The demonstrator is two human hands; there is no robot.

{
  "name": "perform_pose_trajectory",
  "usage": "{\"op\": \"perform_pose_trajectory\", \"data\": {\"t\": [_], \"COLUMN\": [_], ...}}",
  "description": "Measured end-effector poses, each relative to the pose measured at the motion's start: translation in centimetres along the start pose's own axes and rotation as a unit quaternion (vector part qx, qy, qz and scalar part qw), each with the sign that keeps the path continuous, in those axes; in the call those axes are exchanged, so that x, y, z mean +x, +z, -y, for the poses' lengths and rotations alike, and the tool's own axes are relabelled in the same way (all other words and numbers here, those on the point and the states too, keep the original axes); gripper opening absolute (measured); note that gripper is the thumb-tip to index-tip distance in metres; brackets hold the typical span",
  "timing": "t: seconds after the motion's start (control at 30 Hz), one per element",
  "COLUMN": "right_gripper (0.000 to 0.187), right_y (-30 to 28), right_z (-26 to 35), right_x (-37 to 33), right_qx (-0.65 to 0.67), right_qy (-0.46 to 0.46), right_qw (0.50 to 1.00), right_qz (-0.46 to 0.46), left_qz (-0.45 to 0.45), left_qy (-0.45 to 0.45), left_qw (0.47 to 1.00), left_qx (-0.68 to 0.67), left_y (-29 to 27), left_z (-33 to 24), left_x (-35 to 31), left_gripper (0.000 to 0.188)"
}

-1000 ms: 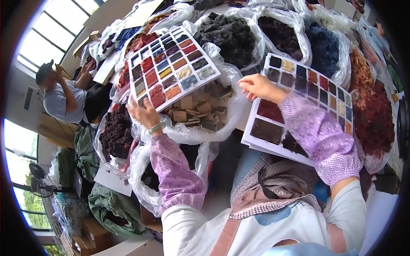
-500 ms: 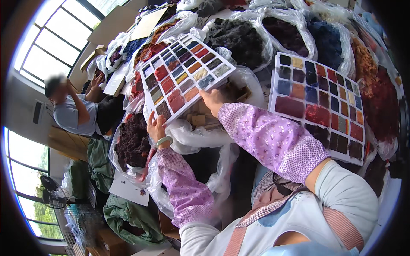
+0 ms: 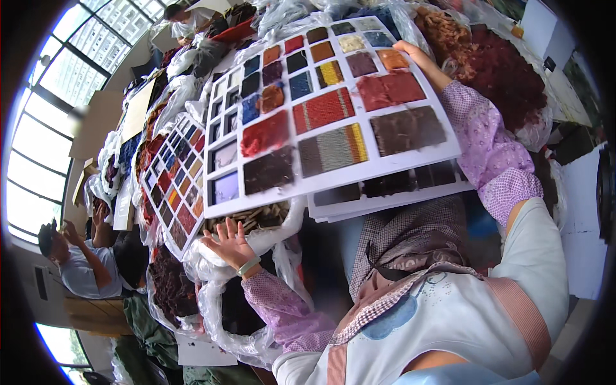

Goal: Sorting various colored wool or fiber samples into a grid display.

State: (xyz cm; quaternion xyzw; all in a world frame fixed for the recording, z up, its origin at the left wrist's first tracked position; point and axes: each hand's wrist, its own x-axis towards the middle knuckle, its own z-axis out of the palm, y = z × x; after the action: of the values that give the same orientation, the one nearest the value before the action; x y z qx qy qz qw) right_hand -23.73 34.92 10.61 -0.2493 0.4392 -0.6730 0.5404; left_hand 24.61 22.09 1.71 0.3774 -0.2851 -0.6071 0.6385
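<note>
A large white swatch board (image 3: 330,168), set with rows of coloured fibre and textile samples, spreads out before me. My right hand (image 3: 416,58) grips its far right edge. Next to the board's near left corner, my left hand (image 3: 232,245) is open, fingers spread, holding nothing, above the rim of a plastic bag. Under the large board, the near edge of another swatch board (image 3: 391,190) shows dark samples; the rest of it is hidden. To the left, a smaller-looking swatch board (image 3: 172,183) lies tilted on the bags, apart from both hands.
Clear plastic bags hold loose fibre: dark brown (image 3: 173,282) at left, dark red (image 3: 504,80) at far right. A bag with brown pieces (image 3: 260,217) stands beyond my left hand. One person (image 3: 90,263) sits at left, another (image 3: 186,24) farther back.
Both hands held one swatch board before; now a board lies at left, released. My right hand has moved up and right, gripping a large board. My left hand has opened. The view has shifted.
</note>
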Motion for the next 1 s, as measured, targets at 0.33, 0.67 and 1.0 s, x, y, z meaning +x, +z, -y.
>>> {"op": "perform_pose_trajectory", "data": {"t": [0.33,0.67,1.0], "right_gripper": [0.026,0.043,0.033], "right_y": [-16.5,-32.1,-32.4], "right_z": [-5.8,-10.8,-14.9], "right_x": [-12.2,-40.8,-44.6], "right_qx": [-0.430,-0.604,-0.538], "right_qy": [-0.170,0.128,0.085], "right_qw": [0.835,0.395,0.581], "right_qz": [-0.299,-0.680,-0.605], "left_qz": [0.274,0.586,0.749], "left_qy": [0.042,0.269,0.389], "left_qw": [0.931,0.650,0.403], "left_qx": [0.238,0.402,0.355], "left_y": [9.3,32.6,57.4], "left_z": [8.2,1.6,38.3], "left_x": [-6.4,-11.1,-30.1], "left_gripper": [0.045,0.029,0.024]}}
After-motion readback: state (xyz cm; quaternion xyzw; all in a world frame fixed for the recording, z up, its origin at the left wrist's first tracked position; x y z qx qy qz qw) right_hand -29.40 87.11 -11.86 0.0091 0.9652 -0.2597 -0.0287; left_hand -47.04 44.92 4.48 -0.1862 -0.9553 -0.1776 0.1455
